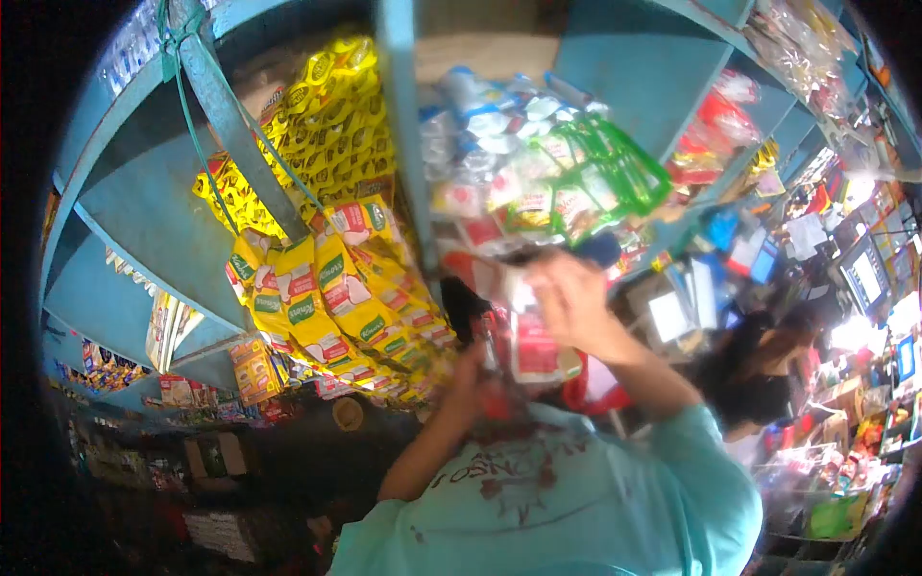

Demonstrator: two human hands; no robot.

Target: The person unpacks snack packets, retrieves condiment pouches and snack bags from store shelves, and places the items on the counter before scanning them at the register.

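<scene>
Motion smears both hands in front of my teal shirt. My left hand (465, 376) is closed around a dark red, glossy packet (495, 370), whose exact kind I cannot make out. Higher and to the right, my right hand (573, 300) is raised at a red-and-white packet (536, 348). Its fingers are blurred, so whether they grip the packet cannot be told. Left of the hands hang strips of yellow Knorr sachets (331, 288). Above the hands, green-edged packs (600, 173) are bunched in a shelf compartment.
Blue wooden shelving (403, 125) surrounds the hands, with a green cord (192, 125) tied to one post. More yellow sachet strips (336, 115) hang above. Clear and blue plastic packs (509, 110) fill the upper shelf. Another person (768, 360) is at the right, near cluttered goods and a screen (864, 274).
</scene>
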